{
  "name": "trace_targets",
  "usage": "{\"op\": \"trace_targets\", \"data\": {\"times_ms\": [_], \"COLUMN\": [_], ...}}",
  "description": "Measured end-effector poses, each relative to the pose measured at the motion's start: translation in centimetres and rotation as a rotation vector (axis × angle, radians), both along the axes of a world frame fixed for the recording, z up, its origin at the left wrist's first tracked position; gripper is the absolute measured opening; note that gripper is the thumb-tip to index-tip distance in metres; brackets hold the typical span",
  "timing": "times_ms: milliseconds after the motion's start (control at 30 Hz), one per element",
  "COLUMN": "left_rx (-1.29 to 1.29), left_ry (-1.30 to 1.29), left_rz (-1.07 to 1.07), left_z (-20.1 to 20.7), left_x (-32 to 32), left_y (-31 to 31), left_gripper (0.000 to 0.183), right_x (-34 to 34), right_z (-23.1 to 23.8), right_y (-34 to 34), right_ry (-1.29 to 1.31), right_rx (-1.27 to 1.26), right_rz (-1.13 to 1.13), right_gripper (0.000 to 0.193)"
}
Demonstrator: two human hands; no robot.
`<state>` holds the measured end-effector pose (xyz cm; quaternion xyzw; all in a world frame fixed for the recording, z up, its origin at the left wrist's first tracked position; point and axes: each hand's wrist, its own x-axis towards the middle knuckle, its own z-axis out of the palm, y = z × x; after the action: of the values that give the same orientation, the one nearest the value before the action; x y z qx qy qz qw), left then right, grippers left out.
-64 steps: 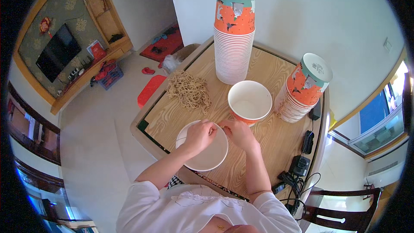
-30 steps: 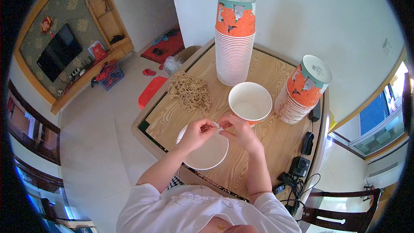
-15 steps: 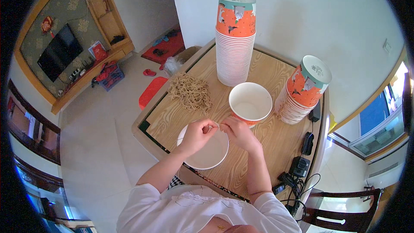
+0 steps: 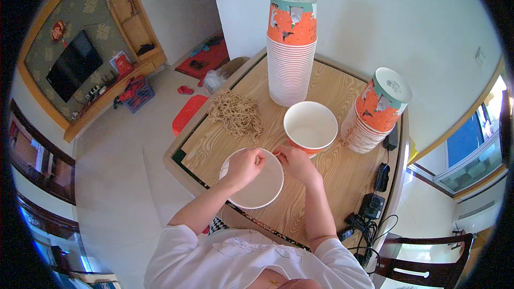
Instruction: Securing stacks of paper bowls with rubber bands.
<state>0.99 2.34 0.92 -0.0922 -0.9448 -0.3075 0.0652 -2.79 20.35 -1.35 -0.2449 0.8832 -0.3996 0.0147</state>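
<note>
A white paper bucket [image 4: 257, 192] stands upright at the near edge of the table, its open mouth toward me. My left hand [image 4: 245, 168] is closed over the bucket's left part, its fingers pinched on a thin tan string that is mostly hidden. At the far right rim, my right hand [image 4: 297, 164] pinches the string close to the bucket's wall. A loose length of string hangs down outside the bucket's near left side. Just beyond my right hand stands another open paper bucket [image 4: 310, 123], white inside. A tangled heap of tan strings [image 4: 235, 113] lies at the left.
A tall stack of upturned orange and green paper buckets [image 4: 292, 48] rises at the back. A shorter stack [image 4: 377, 107] stands at the right, with strings hanging on its side. Black adapters and cables [image 4: 369, 214] line the right edge. A dark wooden chair [image 4: 428, 262] is at lower right.
My hands have parted slightly; the left has moved a little left and its fingers have turned inward. My right fingertips have stayed near the bucket's rim.
</note>
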Motion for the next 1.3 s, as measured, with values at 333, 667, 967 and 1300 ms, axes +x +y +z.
{"op": "trace_targets", "data": {"times_ms": [333, 667, 967, 1300], "left_rx": [-0.01, -0.038, -0.03, -0.012], "left_ry": [0.026, 0.066, 0.041, 0.047], "left_rz": [-0.022, -0.013, -0.007, -0.007], "left_z": [0.2, -0.3, -0.3, -0.3], "left_x": [-0.1, -0.3, -0.2, -0.2], "left_y": [0.5, 0.6, 0.5, 0.7], "left_gripper": [0.009, 0.008, 0.011, 0.01], "right_x": [0.1, -0.3, 0.0, -0.1], "right_z": [0.2, -0.7, -0.5, -0.4], "right_y": [0.0, 0.0, -0.5, -0.3], "right_ry": [-0.005, 0.07, 0.056, 0.069], "right_rx": [-0.006, -0.133, -0.056, -0.08], "right_rz": [0.024, 0.069, 0.028, 0.067], "right_gripper": [0.018, 0.017, 0.014, 0.014]}}
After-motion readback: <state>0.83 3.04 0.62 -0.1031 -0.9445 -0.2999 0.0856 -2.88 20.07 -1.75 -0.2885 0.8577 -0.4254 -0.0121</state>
